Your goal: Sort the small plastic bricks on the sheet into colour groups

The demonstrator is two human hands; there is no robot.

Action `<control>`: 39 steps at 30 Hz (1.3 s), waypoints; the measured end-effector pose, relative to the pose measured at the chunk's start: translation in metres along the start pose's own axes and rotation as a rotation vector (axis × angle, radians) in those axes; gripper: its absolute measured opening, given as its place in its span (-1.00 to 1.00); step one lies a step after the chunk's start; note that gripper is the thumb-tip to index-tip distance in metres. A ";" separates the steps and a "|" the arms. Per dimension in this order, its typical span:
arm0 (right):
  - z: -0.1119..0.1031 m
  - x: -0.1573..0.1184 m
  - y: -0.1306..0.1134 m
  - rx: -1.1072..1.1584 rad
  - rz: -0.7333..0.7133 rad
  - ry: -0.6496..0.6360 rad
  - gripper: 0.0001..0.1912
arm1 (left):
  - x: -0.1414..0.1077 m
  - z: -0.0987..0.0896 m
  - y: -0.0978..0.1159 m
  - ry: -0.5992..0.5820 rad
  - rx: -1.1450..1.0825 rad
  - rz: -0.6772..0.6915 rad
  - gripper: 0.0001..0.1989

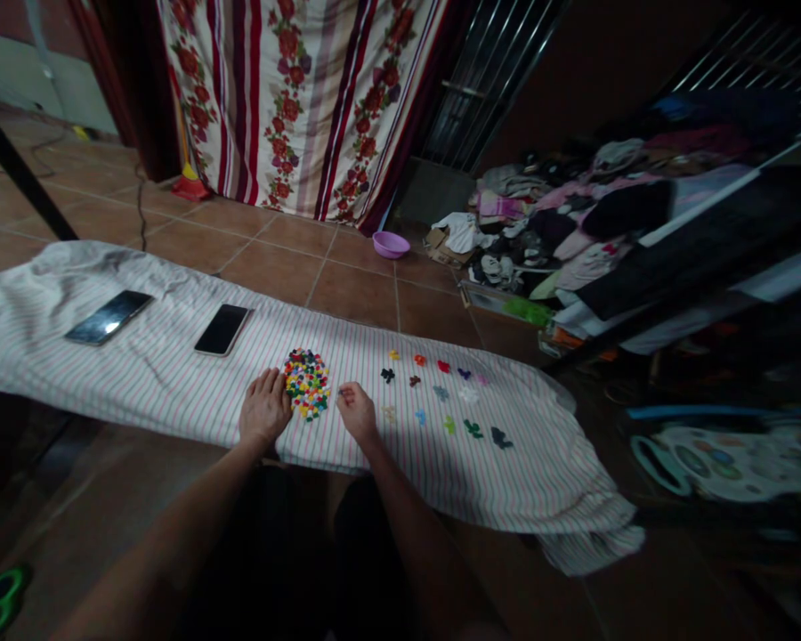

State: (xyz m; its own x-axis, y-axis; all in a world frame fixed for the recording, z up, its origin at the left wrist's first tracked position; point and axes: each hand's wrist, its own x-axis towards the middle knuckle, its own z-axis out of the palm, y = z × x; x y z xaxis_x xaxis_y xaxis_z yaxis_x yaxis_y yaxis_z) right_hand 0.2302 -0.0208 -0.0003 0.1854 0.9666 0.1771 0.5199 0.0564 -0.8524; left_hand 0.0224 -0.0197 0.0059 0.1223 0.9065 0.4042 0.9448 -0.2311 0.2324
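A mixed heap of small coloured pieces [305, 383] lies on a striped cloth [173, 392]. My left hand [265, 408] rests flat at the heap's left edge, fingers stretched out and touching it. To the right of the heap, my right hand [359, 413] is closed in a pinch; a tiny dark speck shows at its fingertips, too small to name. Beyond it, small one-colour clusters stand in rows, among them a black cluster [388, 376], a red cluster [443, 366], a white cluster [468, 393], a light green cluster [449, 424] and a dark green cluster [473, 429].
Two phones, a dark one [109, 317] and a light-edged one [222, 329], lie on the cloth at left. A purple basin [391, 245] sits on the tiled floor before a floral curtain [307, 107]. Heaped clothes [554, 214] fill the back right.
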 end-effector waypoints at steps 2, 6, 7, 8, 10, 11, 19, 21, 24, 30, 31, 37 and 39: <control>-0.002 -0.002 0.000 0.146 0.072 -0.012 -0.84 | 0.000 0.000 0.000 0.006 0.006 -0.002 -0.58; -0.008 -0.009 -0.008 0.482 0.271 -0.044 -0.73 | 0.000 -0.002 0.001 0.015 0.011 -0.010 -0.59; -0.010 -0.011 -0.012 0.548 0.306 -0.044 -0.70 | 0.000 -0.002 0.002 0.013 0.008 -0.009 -0.58; -0.013 -0.013 -0.015 0.605 0.334 -0.039 -0.68 | 0.000 -0.003 0.002 0.010 0.005 -0.009 -0.58; -0.018 -0.017 -0.021 0.701 0.378 -0.021 -0.63 | 0.001 -0.004 0.002 0.008 -0.005 -0.009 -0.58; -0.021 -0.019 -0.023 0.743 0.398 -0.009 -0.61 | 0.001 -0.004 0.002 0.007 -0.011 -0.008 -0.58; -0.041 -0.030 -0.028 0.916 0.472 0.033 -0.59 | 0.000 -0.002 0.000 0.018 -0.037 -0.001 -0.59; -0.049 -0.035 -0.026 0.909 0.472 0.040 -0.60 | 0.000 -0.002 0.000 0.016 -0.050 -0.005 -0.58; -0.067 -0.044 -0.017 0.847 0.478 0.082 -0.63 | -0.001 -0.003 0.000 0.011 -0.077 -0.005 -0.58; -0.126 -0.064 0.028 0.669 0.441 0.293 -0.70 | -0.002 -0.005 0.000 0.012 -0.078 -0.009 -0.57; -0.139 -0.067 0.038 0.632 0.438 0.340 -0.70 | -0.002 -0.006 0.001 0.012 -0.075 -0.008 -0.57; -0.207 -0.072 0.090 0.400 0.399 0.553 -0.66 | -0.002 -0.009 0.001 -0.023 -0.072 0.006 -0.55; -0.224 -0.071 0.102 0.382 0.389 0.600 -0.66 | -0.002 -0.009 0.000 -0.032 -0.078 -0.002 -0.55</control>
State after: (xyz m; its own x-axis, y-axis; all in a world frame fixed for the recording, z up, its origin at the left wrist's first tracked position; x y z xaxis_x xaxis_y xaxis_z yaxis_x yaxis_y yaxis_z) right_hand 0.4573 -0.1398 0.0105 0.7660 0.6423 -0.0253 0.0253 -0.0695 -0.9973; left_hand 0.0192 -0.0248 0.0125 0.1311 0.9174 0.3758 0.9184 -0.2551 0.3023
